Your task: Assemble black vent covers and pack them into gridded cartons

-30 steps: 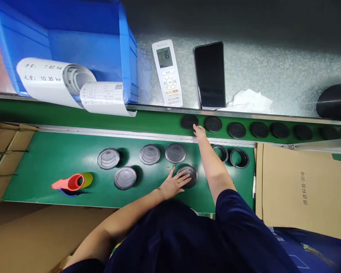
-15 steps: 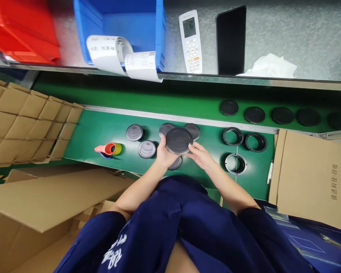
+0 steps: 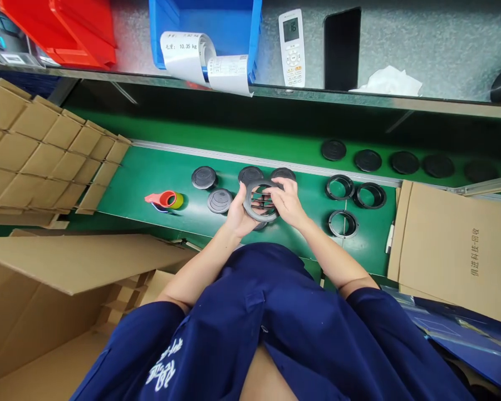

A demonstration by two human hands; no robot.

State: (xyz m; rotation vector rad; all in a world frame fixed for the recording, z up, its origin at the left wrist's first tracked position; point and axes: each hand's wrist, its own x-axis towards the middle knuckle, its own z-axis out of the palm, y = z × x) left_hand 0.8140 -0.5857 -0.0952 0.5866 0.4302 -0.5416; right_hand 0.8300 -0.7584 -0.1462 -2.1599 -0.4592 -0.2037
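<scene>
My left hand (image 3: 239,213) and my right hand (image 3: 289,203) together hold a black ring with slats across its opening (image 3: 259,218) above the green board (image 3: 183,214). The fingers of my right hand hook over the slats, and my left palm cups the ring from below. Grey round caps lie close by, one (image 3: 250,175) and another (image 3: 283,174) just beyond my hands, and a further cap (image 3: 259,226) is mostly hidden under them. Two more caps (image 3: 204,177) (image 3: 220,200) sit to the left.
Black rings (image 3: 339,187) lie right of my hands, and black discs (image 3: 368,160) line the green belt behind. A red tape dispenser (image 3: 166,199) stands at left. Flattened cardboard (image 3: 455,250) lies at right; a blue bin (image 3: 204,28), remote (image 3: 292,47) and phone (image 3: 342,49) sit beyond.
A second ago my right hand reached toward the belt discs. Half a second ago both hands held a solid-looking dark disc; now they show a slatted ring. The view has tilted slightly.
</scene>
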